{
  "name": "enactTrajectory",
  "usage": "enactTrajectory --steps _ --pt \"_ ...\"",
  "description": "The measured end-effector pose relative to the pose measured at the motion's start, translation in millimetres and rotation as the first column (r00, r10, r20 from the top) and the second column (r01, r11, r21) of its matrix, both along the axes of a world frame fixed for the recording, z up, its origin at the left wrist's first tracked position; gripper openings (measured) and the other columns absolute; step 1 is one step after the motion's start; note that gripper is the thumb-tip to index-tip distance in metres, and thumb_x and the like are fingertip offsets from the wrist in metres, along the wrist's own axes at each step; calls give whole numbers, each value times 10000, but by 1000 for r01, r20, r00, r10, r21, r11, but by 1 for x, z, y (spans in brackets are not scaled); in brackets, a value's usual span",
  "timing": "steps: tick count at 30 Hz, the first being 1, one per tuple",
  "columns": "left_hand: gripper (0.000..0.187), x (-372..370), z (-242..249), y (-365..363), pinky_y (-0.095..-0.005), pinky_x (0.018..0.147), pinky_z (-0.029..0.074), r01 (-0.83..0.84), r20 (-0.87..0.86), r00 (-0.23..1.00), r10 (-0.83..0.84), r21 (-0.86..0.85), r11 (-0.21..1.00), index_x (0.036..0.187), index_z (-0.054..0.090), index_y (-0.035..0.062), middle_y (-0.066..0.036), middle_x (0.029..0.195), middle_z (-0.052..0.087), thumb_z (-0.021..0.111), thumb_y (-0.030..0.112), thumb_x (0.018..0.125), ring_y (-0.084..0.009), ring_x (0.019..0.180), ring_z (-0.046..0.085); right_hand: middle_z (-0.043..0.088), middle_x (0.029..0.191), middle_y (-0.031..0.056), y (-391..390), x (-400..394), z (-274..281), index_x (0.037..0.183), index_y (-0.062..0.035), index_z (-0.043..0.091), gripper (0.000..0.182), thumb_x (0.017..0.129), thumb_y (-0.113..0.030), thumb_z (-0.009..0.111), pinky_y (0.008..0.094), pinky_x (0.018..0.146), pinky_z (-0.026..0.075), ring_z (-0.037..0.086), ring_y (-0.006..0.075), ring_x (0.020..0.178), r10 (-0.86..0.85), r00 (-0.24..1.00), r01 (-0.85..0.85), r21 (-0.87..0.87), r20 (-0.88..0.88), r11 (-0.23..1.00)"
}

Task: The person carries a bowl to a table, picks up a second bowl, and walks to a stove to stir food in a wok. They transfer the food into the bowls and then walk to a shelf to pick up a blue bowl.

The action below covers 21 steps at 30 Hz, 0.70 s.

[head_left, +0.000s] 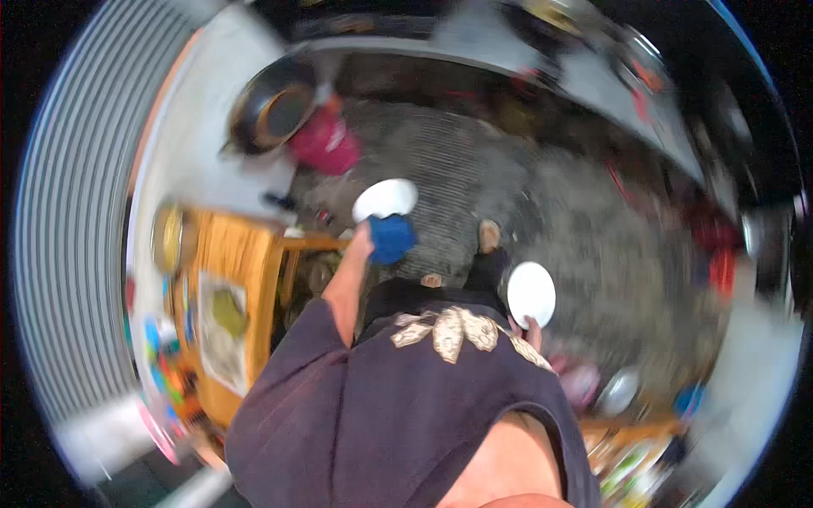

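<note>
- While the view blurs, the left hand (366,230), arm stretched forward, grips a blue cloth (391,238) beside a white plate (385,199).
- The right hand (531,326) pinches a second white plate (531,293) by its lower rim, low at the hip.
- A dark pan (273,108) sits on the counter (203,161).

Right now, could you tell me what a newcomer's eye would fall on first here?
Two white plates stand out: one held out front by the left hand together with a blue cloth, the other low at the person's right side in the right hand. Farther off, a pink bag sits beside a dark wok.
</note>
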<state>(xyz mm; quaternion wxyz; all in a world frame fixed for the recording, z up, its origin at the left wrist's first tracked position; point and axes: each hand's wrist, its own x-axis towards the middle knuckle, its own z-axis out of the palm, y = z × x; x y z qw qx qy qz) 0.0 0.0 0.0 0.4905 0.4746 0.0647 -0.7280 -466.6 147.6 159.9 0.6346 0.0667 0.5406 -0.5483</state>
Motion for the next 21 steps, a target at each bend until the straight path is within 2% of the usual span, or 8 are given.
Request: enactTrajectory --steps 2,4,6,9,13,14,17,21 --pt "271 -34 36 -30 -412 740 449 -158 91 984 153 55 986 968 531 44 -145 887 567 428 244 817 -276 762 552 463 1104 178 -70 -27 -12 1193 53 296 521 751 -118 511 352 812 485 527 269 961 210 977 -211 36 35 977" --pt "272 -36 20 -17 -381 723 441 105 667 736 117 -284 953 947 531 14 -150 845 565 508 170 726 -264 759 555 507 1042 166 -142 -55 -36 1158 43 349 485 747 -139 532 323 785 497 559 258 891 394 910 -413 184 129 892" --pt "286 -63 118 -27 -337 662 472 -405 219 893 393 12 914 965 534 30 -125 859 571 530 139 701 -222 756 567 522 1029 147 -230 -63 -20 1177 21 351 516 731 -151 546 323 685 526 578 259 832 684 727 -663 201 -56 721" --pt "303 -68 188 7 -299 596 496 -553 207 813 545 -18 833 1012 531 53 -99 879 573 507 145 725 -196 745 574 567 891 162 -330 -32 10 1132 59 382 466 741 -159 512 285 526 533 596 240 694 857 426 -855 179 -291 487" --pt "370 -66 212 71 -267 615 463 -667 512 677 528 126 734 1002 531 21 -107 894 558 548 194 675 -196 754 556 561 948 151 -438 50 5 1172 51 368 468 764 -152 473 300 514 522 600 240 700 936 45 -974 193 -349 118" --pt "261 -71 247 80 -291 590 468 -787 488 560 670 62 614 825 559 67 -39 680 534 595 250 643 -155 621 539 566 917 158 -442 87 10 1135 60 396 444 759 -161 482 307 490 518 600 247 677 927 46 -981 157 -373 112" --pt "358 -30 201 170 -288 590 488 -873 390 457 800 25 487 926 523 19 -92 755 552 601 205 630 -199 635 555 567 910 160 -429 205 13 1095 71 426 424 756 -175 493 311 466 518 603 247 656 896 -50 -995 102 -441 -6" --pt "255 31 243 207 -286 528 469 -938 423 289 859 -57 343 803 527 49 -32 619 489 594 203 611 -166 537 516 534 989 174 -363 344 48 1144 85 369 479 765 -184 484 321 512 534 595 246 766 874 -246 -963 2 -418 -270"
